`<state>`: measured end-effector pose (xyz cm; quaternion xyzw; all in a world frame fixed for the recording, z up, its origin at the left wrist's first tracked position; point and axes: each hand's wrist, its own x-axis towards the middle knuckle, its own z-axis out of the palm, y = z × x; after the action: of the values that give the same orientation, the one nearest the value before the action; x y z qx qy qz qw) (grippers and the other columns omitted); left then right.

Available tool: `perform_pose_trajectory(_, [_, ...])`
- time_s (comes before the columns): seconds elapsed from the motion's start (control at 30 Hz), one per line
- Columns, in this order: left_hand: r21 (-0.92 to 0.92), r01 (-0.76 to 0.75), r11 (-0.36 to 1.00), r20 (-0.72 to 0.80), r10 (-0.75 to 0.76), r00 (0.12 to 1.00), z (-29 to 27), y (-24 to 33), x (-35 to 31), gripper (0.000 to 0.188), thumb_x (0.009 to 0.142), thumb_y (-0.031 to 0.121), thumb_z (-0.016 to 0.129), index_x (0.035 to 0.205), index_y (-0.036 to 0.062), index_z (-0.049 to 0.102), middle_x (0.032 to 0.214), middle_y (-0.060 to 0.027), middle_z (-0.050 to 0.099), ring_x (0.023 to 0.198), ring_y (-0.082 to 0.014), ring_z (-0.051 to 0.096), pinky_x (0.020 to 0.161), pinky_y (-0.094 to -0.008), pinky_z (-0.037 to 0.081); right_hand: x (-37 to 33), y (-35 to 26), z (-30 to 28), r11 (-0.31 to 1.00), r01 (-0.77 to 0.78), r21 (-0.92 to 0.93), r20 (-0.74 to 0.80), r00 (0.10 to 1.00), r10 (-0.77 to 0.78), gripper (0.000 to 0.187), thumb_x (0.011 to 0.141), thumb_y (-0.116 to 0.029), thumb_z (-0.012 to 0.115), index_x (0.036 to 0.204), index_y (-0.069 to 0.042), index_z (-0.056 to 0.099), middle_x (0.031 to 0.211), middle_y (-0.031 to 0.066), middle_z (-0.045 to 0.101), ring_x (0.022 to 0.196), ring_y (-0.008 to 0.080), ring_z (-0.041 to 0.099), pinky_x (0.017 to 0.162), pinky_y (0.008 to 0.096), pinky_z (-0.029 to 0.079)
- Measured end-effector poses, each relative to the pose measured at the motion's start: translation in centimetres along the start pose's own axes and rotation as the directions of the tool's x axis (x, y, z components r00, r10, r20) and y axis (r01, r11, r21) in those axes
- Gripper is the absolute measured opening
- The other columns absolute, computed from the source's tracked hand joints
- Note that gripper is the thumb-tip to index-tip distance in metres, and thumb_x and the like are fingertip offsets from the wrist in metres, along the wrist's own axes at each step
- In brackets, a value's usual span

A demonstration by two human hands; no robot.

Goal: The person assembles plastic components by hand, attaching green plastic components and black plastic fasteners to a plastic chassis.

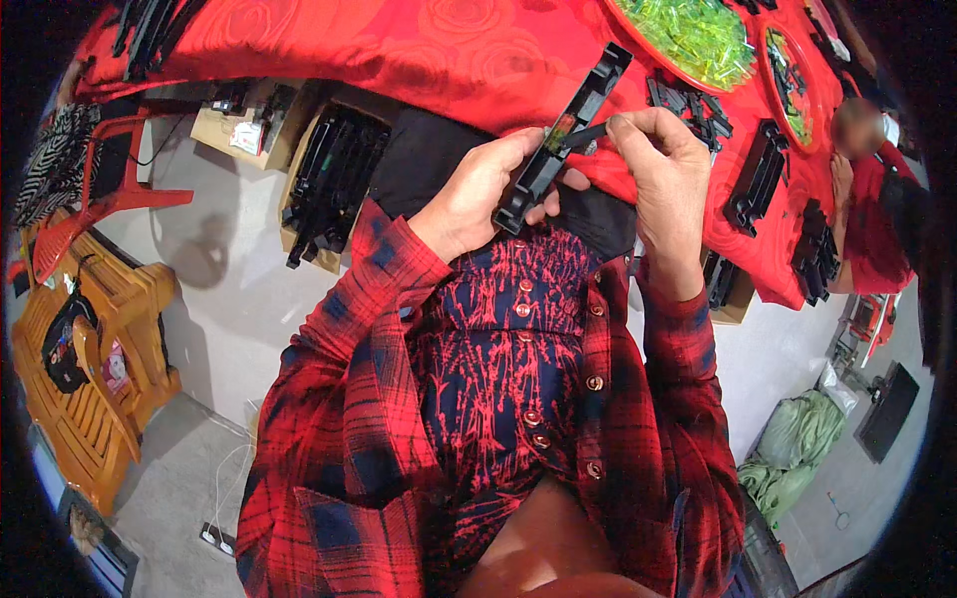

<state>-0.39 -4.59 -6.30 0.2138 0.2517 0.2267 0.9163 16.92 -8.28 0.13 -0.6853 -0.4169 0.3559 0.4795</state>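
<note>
My left hand [469, 194] is closed round a long, narrow black plastic housing [525, 187], which slants up and away to the right over my lap. Some green and orange colour shows in the middle of its channel. Against that middle lies a small black plastic strip [586, 137], its outer end pinched between the thumb and forefinger of my right hand [666, 164]. Whether the strip is fixed to the housing I cannot tell. Beyond my right hand, a pile of small black pieces [688, 108] and another long black housing [760, 174] rest on the red tablecloth [449, 45].
At the far right stand a red tray [653, 52] of yellow-green clear pieces and a smaller red-rimmed tray [766, 60]. A person in red [879, 214] sits at the right. Cardboard boxes [219, 130] of black parts sit by the table; a wooden chair [110, 399] is at left.
</note>
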Motion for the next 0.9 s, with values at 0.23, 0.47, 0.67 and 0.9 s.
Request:
perform_pose_trajectory(0.23, [0.015,0.018,1.000,-0.023,-0.017,1.000,-0.1,-0.3,0.2,0.046,0.106,0.032,0.030,0.135,0.0036,0.052,0.101,-0.0192,0.071,0.058,-0.0153,0.056,0.052,-0.0242,0.046,0.2,0.6,0.0,0.997,0.077,-0.025,-0.048,0.996,-0.078,0.008,0.084,-0.005,0.068,0.081,0.002,0.067,0.072,-0.0009,0.060,0.067,0.0055,0.051,0.061,0.0225,0.041])
perform_pose_trajectory(0.47, [0.025,0.012,1.000,-0.019,-0.012,1.000,-0.5,-0.6,0.4,0.043,0.106,0.032,0.030,0.131,0.0049,0.053,0.102,-0.0207,0.071,0.059,-0.0154,0.059,0.050,-0.0244,0.046,0.7,0.3,0.2,0.905,0.292,-0.309,0.097,0.957,-0.275,0.005,0.086,-0.004,0.067,0.085,0.001,0.065,0.072,-0.0012,0.059,0.068,0.0045,0.049,0.061,0.0225,0.040])
perform_pose_trajectory(0.67, [0.032,0.037,0.999,-0.009,-0.037,0.999,-0.7,-0.6,0.4,0.042,0.107,0.032,0.029,0.126,0.0044,0.055,0.099,-0.0210,0.071,0.058,-0.0155,0.061,0.051,-0.0251,0.049,1.1,0.0,1.1,0.804,0.362,-0.471,0.103,0.928,-0.358,0.008,0.074,-0.011,0.067,0.070,-0.005,0.064,0.066,0.0058,0.058,0.063,0.0236,0.058,0.069,0.0381,0.037])
perform_pose_trajectory(0.9, [0.052,0.039,0.998,0.022,-0.040,0.999,-0.8,-0.7,0.5,0.041,0.107,0.032,0.030,0.124,0.0045,0.056,0.097,-0.0197,0.072,0.056,-0.0154,0.062,0.049,-0.0249,0.049,1.2,-0.1,1.0,0.750,0.382,-0.541,0.143,0.920,-0.365,0.009,0.075,-0.012,0.065,0.070,-0.005,0.065,0.067,0.0076,0.059,0.066,0.0265,0.057,0.072,0.0400,0.034])
